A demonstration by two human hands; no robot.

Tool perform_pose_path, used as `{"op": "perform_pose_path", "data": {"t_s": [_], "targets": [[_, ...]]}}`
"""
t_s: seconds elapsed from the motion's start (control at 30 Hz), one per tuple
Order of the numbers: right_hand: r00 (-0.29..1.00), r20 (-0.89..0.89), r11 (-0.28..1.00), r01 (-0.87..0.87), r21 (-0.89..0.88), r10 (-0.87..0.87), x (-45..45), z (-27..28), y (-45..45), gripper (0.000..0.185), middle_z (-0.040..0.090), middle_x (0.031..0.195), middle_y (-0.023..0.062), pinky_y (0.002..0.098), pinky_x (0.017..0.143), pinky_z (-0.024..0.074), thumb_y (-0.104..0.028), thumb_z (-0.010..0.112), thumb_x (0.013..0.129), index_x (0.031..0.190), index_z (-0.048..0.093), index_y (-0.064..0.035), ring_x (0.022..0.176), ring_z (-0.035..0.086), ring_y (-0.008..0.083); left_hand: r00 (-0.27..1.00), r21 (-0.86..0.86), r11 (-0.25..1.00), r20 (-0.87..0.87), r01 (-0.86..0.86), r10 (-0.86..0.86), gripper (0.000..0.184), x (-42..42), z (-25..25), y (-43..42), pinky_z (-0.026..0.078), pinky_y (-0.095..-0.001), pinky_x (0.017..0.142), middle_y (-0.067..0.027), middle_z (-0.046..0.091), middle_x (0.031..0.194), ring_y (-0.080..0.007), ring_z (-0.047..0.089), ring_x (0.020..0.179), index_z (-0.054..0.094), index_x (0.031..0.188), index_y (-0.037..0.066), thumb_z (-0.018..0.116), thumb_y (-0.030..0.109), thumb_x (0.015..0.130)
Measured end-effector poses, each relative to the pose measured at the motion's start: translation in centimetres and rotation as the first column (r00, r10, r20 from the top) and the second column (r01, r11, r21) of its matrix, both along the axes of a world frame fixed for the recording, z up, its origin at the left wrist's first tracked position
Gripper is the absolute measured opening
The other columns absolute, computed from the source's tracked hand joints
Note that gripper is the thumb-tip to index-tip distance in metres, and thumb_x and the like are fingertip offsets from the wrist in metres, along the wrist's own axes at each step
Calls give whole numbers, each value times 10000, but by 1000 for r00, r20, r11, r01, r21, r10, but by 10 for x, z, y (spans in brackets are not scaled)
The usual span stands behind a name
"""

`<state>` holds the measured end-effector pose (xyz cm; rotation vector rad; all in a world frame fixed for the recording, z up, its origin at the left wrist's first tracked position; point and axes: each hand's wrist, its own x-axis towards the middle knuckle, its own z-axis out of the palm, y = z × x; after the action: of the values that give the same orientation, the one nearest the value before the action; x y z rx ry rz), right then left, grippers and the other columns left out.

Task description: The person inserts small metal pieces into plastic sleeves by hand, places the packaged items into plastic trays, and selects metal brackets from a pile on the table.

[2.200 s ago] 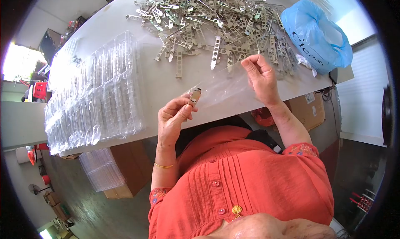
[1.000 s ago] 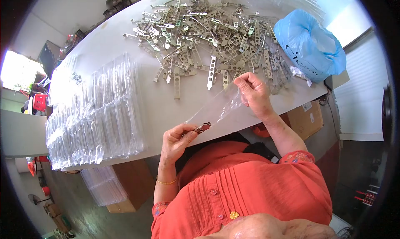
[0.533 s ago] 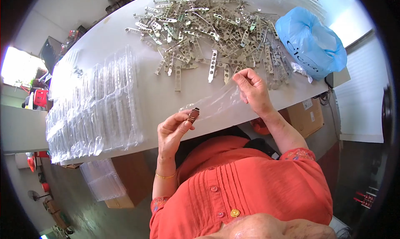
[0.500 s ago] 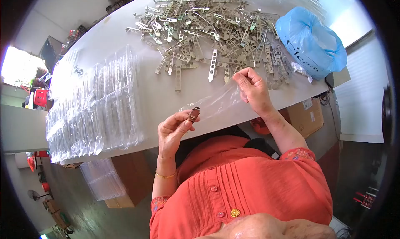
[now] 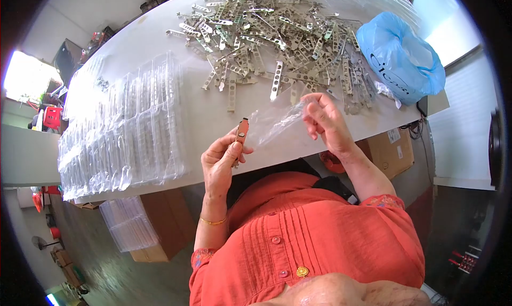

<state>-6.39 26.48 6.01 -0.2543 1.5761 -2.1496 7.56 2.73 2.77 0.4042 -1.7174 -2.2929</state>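
Note:
My left hand (image 5: 220, 159) is closed around a narrow metal slot bracket (image 5: 242, 131), which stands up from between thumb and fingers with a reddish sheen. To its right a clear plastic bag (image 5: 277, 122) stretches over the table's front part. The upper right end of this bag is at the fingertips of my right hand (image 5: 326, 122), whose thumb and index finger pinch it while the other fingers are curled loosely. Whether the bag's left end touches my left fingers I cannot tell. Beyond the hands lies a large heap of similar metal brackets (image 5: 277, 45).
Rows of brackets in clear plastic sleeves (image 5: 120, 135) lie on the left of the white table (image 5: 205, 114). A blue plastic bag (image 5: 397, 58) sits at the right, near clear plastic sheeting (image 5: 373, 5). Cardboard boxes (image 5: 168, 220) stand below.
The bracket in my left hand has turned from end-on to upright, showing its length. My right hand has shifted slightly lower and its fingers have loosened; the clear bag has crumpled somewhat.

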Motion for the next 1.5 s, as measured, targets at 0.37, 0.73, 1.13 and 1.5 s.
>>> {"op": "perform_pose_path", "data": {"t_s": [0.37,0.73,1.13,1.5], "targets": [[972,102,972,-221,74,213,21,-18,-33,176,552,777,-2,229,507,396,-237,650,990,1003,605,-67,593,500,62,996,69,993,-2,94,-94,168,-2,6,11,528,-243,658,-212,608,1338,-202,727,862,695,1088,-19,672,72,949],[987,149,997,-64,47,57,-6,-13,-16,191,590,759,-22,207,498,401,-271,670,977,907,636,-97,583,508,47,995,169,985,91,21,-37,146,9,10,-3,526,-236,610,-148,739,966,-152,700,720,678,1055,-5,648,110,970],[991,58,990,-125,66,121,-2,-9,-19,212,579,749,-30,215,510,399,-295,664,982,892,629,-107,593,503,50,955,275,951,214,143,-205,125,14,12,-1,544,-244,580,-124,727,859,-148,686,646,658,1044,2,632,105,978],[992,9,990,-127,57,127,-5,-7,-14,227,577,743,-28,207,516,391,-307,664,982,899,626,-100,594,499,52,939,241,959,271,149,-214,112,13,12,-2,548,-250,579,-111,720,833,-144,665,618,657,1030,4,644,97,968]]}}
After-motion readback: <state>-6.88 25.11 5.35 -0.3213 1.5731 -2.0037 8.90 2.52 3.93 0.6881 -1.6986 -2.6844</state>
